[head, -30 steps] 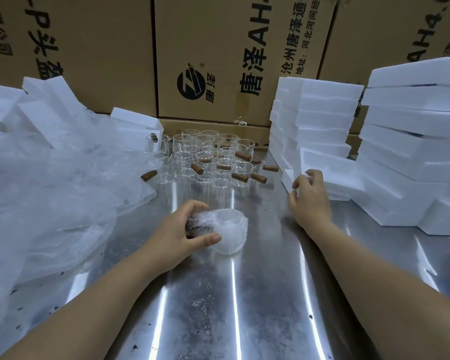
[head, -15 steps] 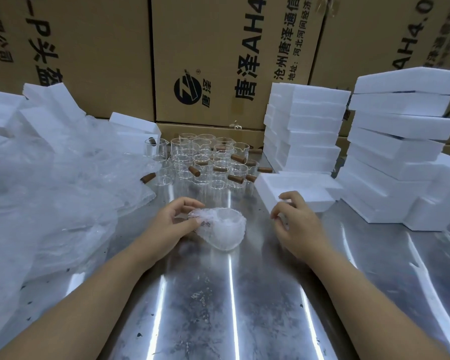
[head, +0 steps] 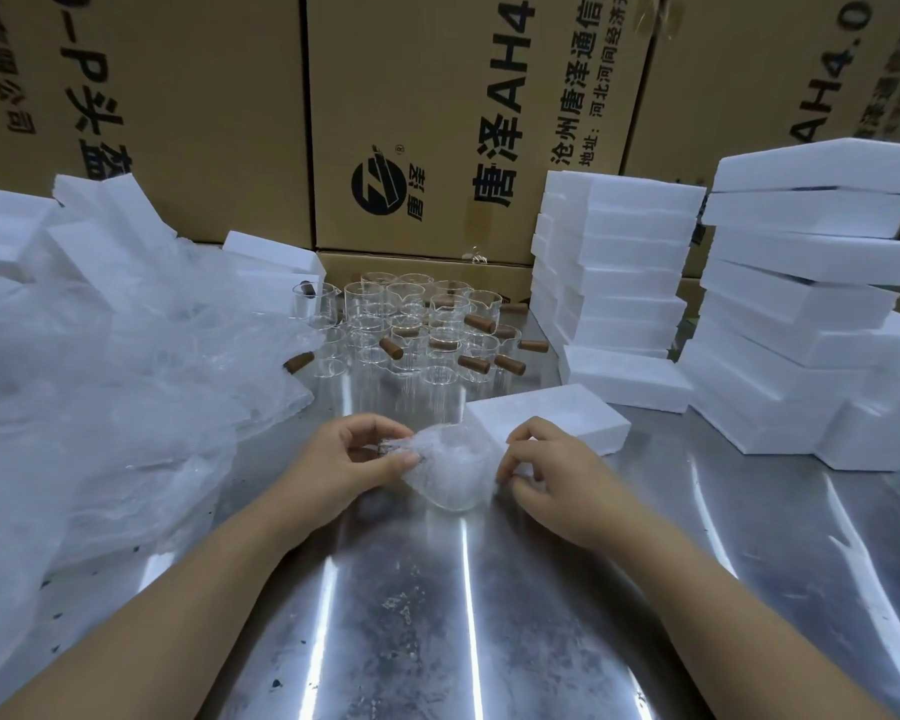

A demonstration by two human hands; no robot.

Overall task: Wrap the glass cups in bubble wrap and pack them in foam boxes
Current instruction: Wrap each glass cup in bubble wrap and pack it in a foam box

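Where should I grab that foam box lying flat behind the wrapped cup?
Take the foam box across its short width with the right hand, fingers on the long side walls, from above. It lies flat, and the wrapped cup crowds its near left corner.

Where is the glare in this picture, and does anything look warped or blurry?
Head view: bright glare streaks run down the steel table toward the camera; head view: the wide lens bends the cartons and tilts the foam box stacks at the right edge; head view: the wrapped cup looks soft, and the bare glass cups behind it merge together.
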